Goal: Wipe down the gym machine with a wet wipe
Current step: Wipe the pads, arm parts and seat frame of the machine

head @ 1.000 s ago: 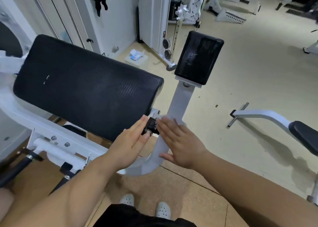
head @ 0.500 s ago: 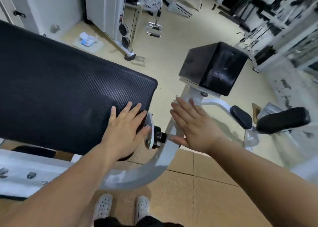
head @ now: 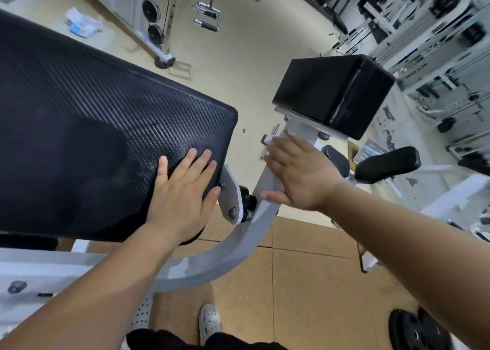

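Right hand (head: 297, 172) now higher up white arm (head: 254, 233), spread flat over wet wipe (head: 273, 138); left hand (head: 183, 190) flat, bracing large pad (head: 92, 124). Frame wiping advances upward.

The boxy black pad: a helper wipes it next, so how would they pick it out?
Start at the big ribbed black pad under the left hand. Follow the curved white arm up past the right hand; the boxy black pad tops it, smooth and glossy, not ribbed.
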The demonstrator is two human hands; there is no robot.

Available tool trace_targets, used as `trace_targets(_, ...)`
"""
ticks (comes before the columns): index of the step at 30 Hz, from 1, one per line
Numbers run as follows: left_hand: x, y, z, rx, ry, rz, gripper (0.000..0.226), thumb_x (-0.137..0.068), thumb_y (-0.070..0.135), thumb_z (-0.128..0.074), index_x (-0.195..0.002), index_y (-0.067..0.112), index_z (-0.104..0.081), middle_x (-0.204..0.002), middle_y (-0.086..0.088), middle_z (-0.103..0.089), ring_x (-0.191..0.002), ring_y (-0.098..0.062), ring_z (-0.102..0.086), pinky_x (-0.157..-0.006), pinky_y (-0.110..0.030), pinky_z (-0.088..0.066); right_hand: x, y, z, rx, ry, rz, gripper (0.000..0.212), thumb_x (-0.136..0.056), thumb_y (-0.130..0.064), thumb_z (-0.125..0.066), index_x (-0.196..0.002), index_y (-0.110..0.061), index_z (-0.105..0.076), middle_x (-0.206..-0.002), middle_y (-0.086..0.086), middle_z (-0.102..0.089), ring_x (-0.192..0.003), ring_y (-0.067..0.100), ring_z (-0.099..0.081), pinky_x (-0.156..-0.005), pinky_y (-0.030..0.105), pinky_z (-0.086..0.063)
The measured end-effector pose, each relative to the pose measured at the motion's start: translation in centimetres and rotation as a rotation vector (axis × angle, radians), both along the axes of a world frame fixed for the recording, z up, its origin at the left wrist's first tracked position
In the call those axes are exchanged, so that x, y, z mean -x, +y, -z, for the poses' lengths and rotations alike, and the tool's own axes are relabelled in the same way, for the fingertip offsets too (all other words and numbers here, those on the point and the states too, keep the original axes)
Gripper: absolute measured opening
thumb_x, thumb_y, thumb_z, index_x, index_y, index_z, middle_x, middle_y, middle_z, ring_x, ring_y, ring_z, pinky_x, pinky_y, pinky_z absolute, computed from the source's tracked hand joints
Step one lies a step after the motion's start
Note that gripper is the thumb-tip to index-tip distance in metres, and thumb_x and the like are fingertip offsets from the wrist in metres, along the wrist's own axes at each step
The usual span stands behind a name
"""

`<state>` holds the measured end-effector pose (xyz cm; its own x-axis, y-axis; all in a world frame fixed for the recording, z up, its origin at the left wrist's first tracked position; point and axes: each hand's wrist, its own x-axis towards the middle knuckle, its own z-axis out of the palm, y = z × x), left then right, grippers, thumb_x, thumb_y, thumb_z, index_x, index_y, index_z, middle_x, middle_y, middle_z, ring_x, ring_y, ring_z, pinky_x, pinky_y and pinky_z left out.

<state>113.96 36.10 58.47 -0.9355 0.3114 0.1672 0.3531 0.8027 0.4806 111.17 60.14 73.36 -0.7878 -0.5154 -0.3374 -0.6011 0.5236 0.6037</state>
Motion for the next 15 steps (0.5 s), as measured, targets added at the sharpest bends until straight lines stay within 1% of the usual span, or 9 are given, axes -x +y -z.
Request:
trace_targets(2,0.1,-0.1,0.0,0.001,-0.003,0.007,0.065,-0.103,0.052,-0.017,-0.153,0.021,-0.044,-0.167,0.006,-0.025,-0.156,-0.018,-0.016,-0.121,-0.063,-0.006,0.7,-0.7,-0.8,0.010,0.073,0.093,0.107,-0.095,-0.079,-0.005,-0.132,0.003,-0.063,-0.141,0.021,-0.058,-0.142,0.039,-0.042,-0.117,0.050,-0.023)
trace_targets(3,0.1,-0.2,0.0,0.010,-0.004,0.009,0.065,-0.103,0.052,-0.016,-0.154,0.021,-0.043,-0.167,0.006,-0.024,-0.156,-0.018,-0.015,-0.121,-0.063,-0.005,0.4,-0.9,-0.7,0.030,0.089,0.104,0.106,-0.096,-0.079,-0.007,-0.132,0.005,-0.063,-0.141,0.023,-0.058,-0.142,0.040,-0.042,-0.117,0.051,-0.024)
trace_targets(5,0.1,-0.4,0.0,0.020,-0.004,0.010,0.066,-0.103,0.053,-0.013,-0.155,0.022,-0.041,-0.168,0.007,-0.021,-0.157,-0.016,-0.012,-0.122,-0.062,-0.005,-1.3,-1.0,0.4,0.024,0.041,0.078,0.106,-0.097,-0.078,-0.011,-0.133,0.007,-0.062,-0.140,0.026,-0.059,-0.142,0.042,-0.043,-0.122,0.054,-0.019)
trace_targets(7,0.1,-0.6,-0.1,0.009,-0.004,0.014,0.067,-0.103,0.053,-0.012,-0.155,0.022,-0.041,-0.168,0.008,-0.021,-0.157,-0.016,-0.012,-0.122,-0.061,-0.005,-3.4,-0.8,1.7,-0.009,-0.066,0.004,0.103,-0.097,-0.078,-0.013,-0.136,0.004,-0.061,-0.142,0.024,-0.059,-0.142,0.041,-0.044,-0.123,0.051,-0.015)
trace_targets(9,0.0,-0.7,-0.1,-0.003,-0.012,0.020,0.066,-0.103,0.053,-0.013,-0.155,0.022,-0.041,-0.168,0.008,-0.022,-0.156,-0.015,-0.012,-0.123,-0.061,-0.004,-3.7,-0.2,1.6,0.000,-0.123,-0.040,0.096,-0.098,-0.076,-0.017,-0.138,0.000,-0.062,-0.142,0.020,-0.060,-0.142,0.037,-0.047,-0.119,0.048,-0.021)
trace_targets(10,0.0,-0.7,-0.2,-0.008,-0.018,0.020,0.066,-0.103,0.053,-0.012,-0.155,0.022,-0.041,-0.168,0.008,-0.021,-0.156,-0.015,-0.012,-0.124,-0.060,-0.003,-2.9,0.1,1.3,0.025,-0.095,-0.047,0.091,-0.099,-0.072,-0.021,-0.137,-0.001,-0.063,-0.141,0.019,-0.061,-0.140,0.037,-0.048,-0.118,0.048,-0.023)
trace_targets(12,0.0,-0.8,-0.2,-0.020,-0.031,0.027,0.067,-0.103,0.053,-0.011,-0.156,0.023,-0.039,-0.168,0.009,-0.019,-0.157,-0.013,-0.009,-0.124,-0.058,0.000,-1.2,0.3,0.7,0.104,0.019,-0.067,0.072,-0.102,-0.057,-0.033,-0.130,-0.001,-0.068,-0.136,0.018,-0.065,-0.135,0.037,-0.053,-0.118,0.048,-0.025)
trace_targets(13,0.0,-0.9,-0.3,-0.031,-0.036,0.032,0.067,-0.102,0.053,-0.010,-0.156,0.024,-0.038,-0.168,0.010,-0.018,-0.157,-0.012,-0.007,-0.125,-0.056,0.002,-0.6,0.4,0.7,0.156,0.062,-0.099,0.056,-0.103,-0.044,-0.042,-0.124,0.000,-0.071,-0.131,0.019,-0.068,-0.130,0.038,-0.057,-0.119,0.047,-0.024)
trace_targets(15,0.0,-1.2,-0.4,-0.069,-0.046,0.047,0.069,-0.101,0.053,-0.008,-0.156,0.024,-0.038,-0.168,0.012,-0.016,-0.156,-0.010,-0.004,-0.125,-0.053,0.006,-0.1,0.6,1.3,0.257,0.066,-0.191,0.029,-0.098,-0.018,-0.059,-0.114,0.002,-0.073,-0.122,0.019,-0.071,-0.119,0.038,-0.064,-0.121,0.044,-0.022)
